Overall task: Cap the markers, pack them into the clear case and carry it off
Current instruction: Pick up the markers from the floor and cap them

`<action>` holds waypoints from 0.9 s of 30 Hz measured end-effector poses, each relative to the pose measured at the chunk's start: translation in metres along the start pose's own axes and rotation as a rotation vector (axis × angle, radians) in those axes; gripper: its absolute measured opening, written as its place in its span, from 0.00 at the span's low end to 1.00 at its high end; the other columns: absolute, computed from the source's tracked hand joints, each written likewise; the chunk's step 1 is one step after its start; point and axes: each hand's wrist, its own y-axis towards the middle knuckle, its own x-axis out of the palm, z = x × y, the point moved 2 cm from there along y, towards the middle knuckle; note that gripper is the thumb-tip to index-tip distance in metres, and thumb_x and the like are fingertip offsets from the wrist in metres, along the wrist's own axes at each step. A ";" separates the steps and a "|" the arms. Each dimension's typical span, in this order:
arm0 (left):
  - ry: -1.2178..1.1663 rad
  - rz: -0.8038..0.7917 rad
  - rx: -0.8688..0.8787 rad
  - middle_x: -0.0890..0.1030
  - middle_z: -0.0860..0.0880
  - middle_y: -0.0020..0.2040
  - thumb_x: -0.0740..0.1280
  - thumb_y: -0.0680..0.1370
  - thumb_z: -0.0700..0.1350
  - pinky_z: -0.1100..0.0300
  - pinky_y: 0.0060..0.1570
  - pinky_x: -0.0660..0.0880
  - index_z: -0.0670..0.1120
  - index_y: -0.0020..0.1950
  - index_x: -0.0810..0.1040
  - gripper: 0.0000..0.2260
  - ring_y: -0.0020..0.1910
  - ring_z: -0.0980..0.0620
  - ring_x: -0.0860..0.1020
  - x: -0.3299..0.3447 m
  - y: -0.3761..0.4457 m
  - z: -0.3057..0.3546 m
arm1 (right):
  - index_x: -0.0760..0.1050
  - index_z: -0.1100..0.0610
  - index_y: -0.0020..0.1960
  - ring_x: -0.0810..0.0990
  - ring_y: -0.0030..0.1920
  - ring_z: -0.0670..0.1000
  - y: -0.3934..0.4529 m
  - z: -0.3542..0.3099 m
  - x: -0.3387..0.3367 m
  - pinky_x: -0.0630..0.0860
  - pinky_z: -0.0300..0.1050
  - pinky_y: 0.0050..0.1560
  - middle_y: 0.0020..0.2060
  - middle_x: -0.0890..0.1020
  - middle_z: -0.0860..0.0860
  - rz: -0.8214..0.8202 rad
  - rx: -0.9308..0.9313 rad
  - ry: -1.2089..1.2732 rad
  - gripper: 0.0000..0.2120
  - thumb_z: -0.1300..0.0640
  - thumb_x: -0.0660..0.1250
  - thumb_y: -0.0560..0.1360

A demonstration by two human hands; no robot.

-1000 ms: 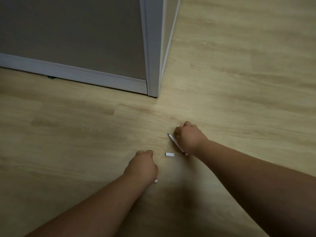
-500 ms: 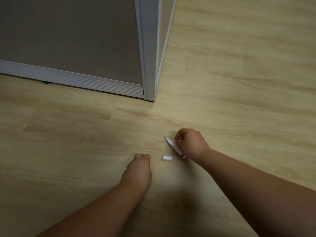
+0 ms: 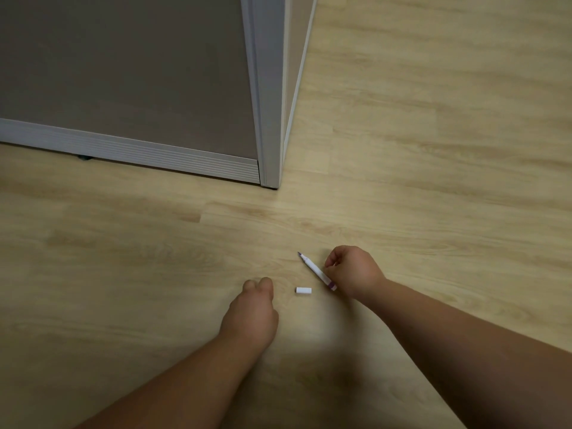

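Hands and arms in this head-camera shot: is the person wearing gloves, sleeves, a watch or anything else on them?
Nothing worn shows. The left hand and right hand are bare, without gloves, and no rings can be made out. Both forearms are uncovered as far as the picture's edge: no sleeve, watch or wristband. No cables or markings show either.

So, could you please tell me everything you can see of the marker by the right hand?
The marker is a slim white pen, plastic by the look, with a purple band at its rear end and a dark, uncapped tip. It lies slantwise over the wooden floor, tip pointing away and to the left. The right hand holds its rear half with curled fingers. A small white cap lies on the floor just beside it, apart from it.
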 end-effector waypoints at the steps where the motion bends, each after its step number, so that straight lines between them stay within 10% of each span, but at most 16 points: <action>1: -0.011 -0.001 -0.001 0.71 0.48 0.53 0.58 0.74 0.40 0.55 0.41 0.70 0.51 0.50 0.67 0.08 0.44 0.47 0.74 0.000 0.000 0.001 | 0.79 0.50 0.43 0.82 0.30 0.43 0.000 0.001 0.000 0.70 0.35 0.30 0.33 0.85 0.48 -0.004 0.004 0.011 0.08 0.61 0.63 0.73; 19: -0.640 0.085 -0.094 0.79 0.51 0.47 0.65 0.74 0.40 0.60 0.36 0.80 0.48 0.58 0.75 0.13 0.41 0.54 0.79 -0.033 0.014 0.027 | 0.75 0.51 0.55 0.81 0.30 0.46 -0.003 -0.003 -0.006 0.76 0.41 0.36 0.37 0.83 0.49 -0.026 -0.014 0.132 0.10 0.59 0.64 0.75; 27: -0.907 0.040 -0.091 0.81 0.48 0.44 0.63 0.75 0.38 0.54 0.39 0.74 0.49 0.56 0.81 0.13 0.38 0.50 0.77 -0.071 0.023 0.042 | 0.80 0.61 0.51 0.76 0.33 0.51 -0.025 -0.016 -0.012 0.76 0.47 0.39 0.39 0.80 0.58 -0.319 0.142 0.870 0.10 0.69 0.64 0.74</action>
